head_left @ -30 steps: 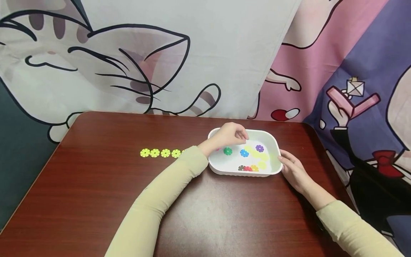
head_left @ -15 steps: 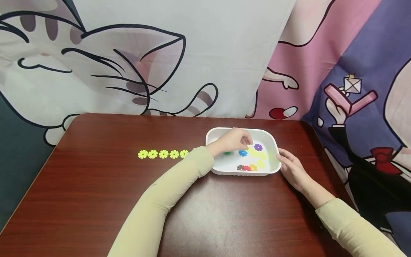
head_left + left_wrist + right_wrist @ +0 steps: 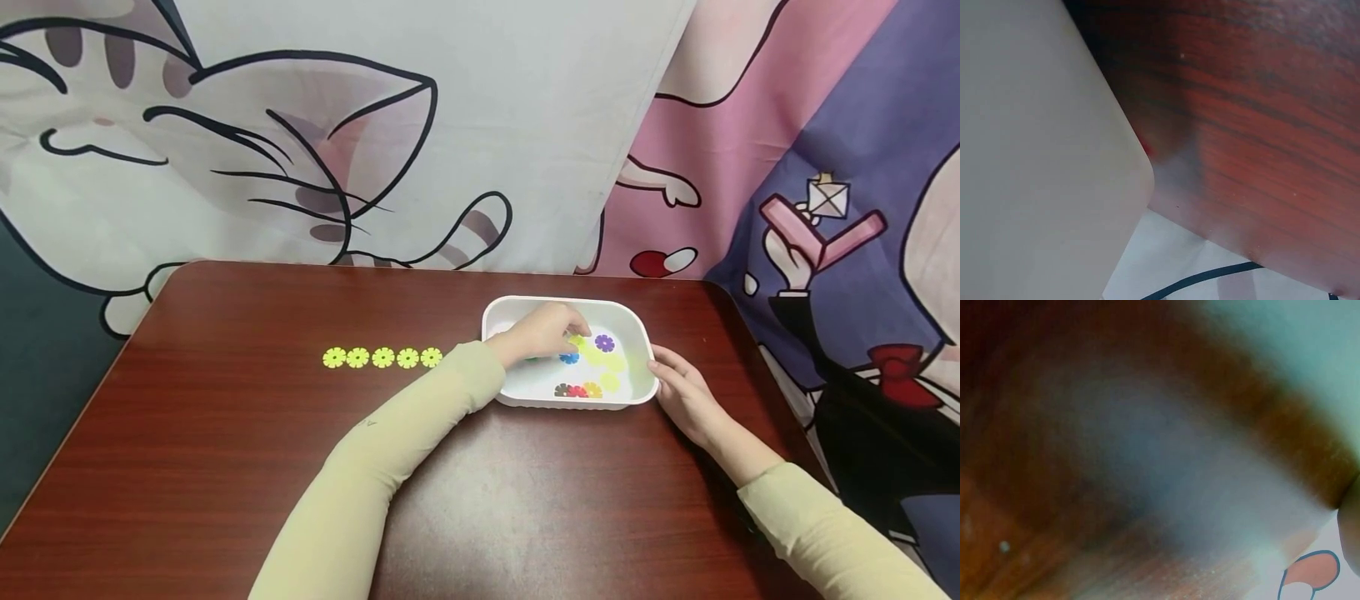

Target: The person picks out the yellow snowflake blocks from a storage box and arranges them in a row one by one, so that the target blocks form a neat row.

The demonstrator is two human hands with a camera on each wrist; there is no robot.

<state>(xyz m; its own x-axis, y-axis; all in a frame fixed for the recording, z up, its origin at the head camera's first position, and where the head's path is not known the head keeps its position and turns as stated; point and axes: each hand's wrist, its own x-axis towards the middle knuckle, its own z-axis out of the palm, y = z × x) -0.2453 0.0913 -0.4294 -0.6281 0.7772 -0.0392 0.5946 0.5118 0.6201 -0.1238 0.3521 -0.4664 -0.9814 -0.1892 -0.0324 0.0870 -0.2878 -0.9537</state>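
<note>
My left hand (image 3: 543,329) reaches into the white plastic tray (image 3: 491,321) from its left side. Its thumb and forefinger are spread around a yellow-green flower-shaped disc (image 3: 576,342); no firm pinch can be seen. Close by lie a blue disc (image 3: 570,358) and a purple disc (image 3: 604,342). Pale yellow discs (image 3: 610,382) sit toward the tray's right, and an orange disc (image 3: 592,390) is at its front wall beside red and dark ones. My right hand (image 3: 690,400) holds the tray's right end by the rim. Both wrist views are mostly blurred or blocked.
To the left of the tray, a row of several yellow flower discs (image 3: 383,357) lies on the brown wooden table (image 3: 247,433). A cartoon-printed cloth (image 3: 562,133) hangs behind the table's back edge.
My left hand has moved slightly right and down into the tray, and its fingers have parted near the yellow-green disc. My right hand stays at the tray's end.
</note>
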